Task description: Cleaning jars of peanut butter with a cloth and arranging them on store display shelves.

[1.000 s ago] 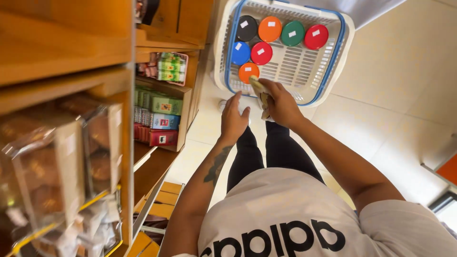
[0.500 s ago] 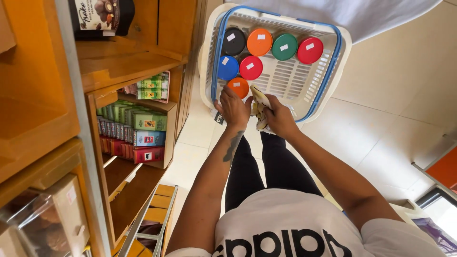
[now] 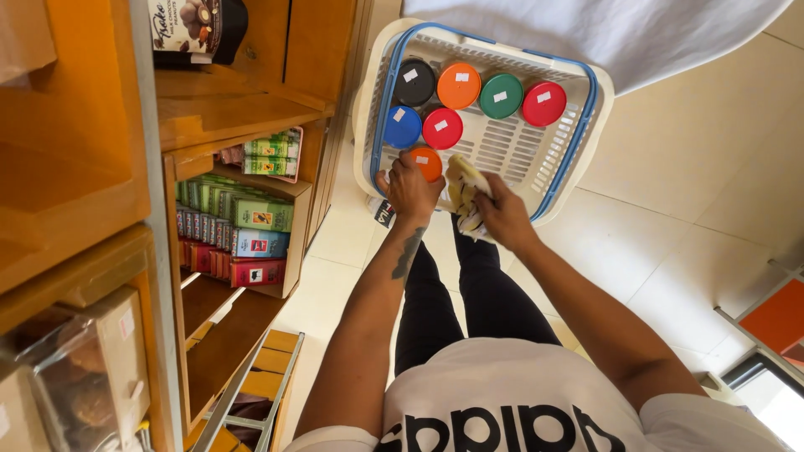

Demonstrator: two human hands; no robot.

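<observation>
A: Orange-lidded jar (image 3: 428,162), near corner of the white basket (image 3: 578,159): the person's left hand (image 3: 408,189) sits on top of it, fingers (image 3: 395,172) curled down over the lid's near edge and pressed together round the jar.

B: And the right hand (image 3: 503,217)?

A: Just beside it, to the right, fingers pinched shut on a crumpled yellow-and-white cloth (image 3: 463,191) that bunches up between the two hands and rests on the basket floor.

B: So which hand is nearer the jar?

A: The left, plainly; it is touching. The jar lies straight ahead of those fingers, a little to their right. It stands upright, with its long axis pointing at the camera, so only the round lid shows. The cloth is beside the lid; whether it touches I cannot tell.

B: Beyond that?

A: Farther into the basket, a blue lid (image 3: 403,126) and a red lid (image 3: 442,128), then a back row of black (image 3: 414,82), orange (image 3: 459,85), green (image 3: 501,95) and red (image 3: 544,103). To the left, wooden shelves (image 3: 251,100) with stacked coloured boxes (image 3: 251,243).

B: Anything changed from half a second ago?

A: Little. The left hand has closed down over the orange lid, which was more exposed then; the cloth has come up level with it. The basket and the other jars lie as they did.
</observation>
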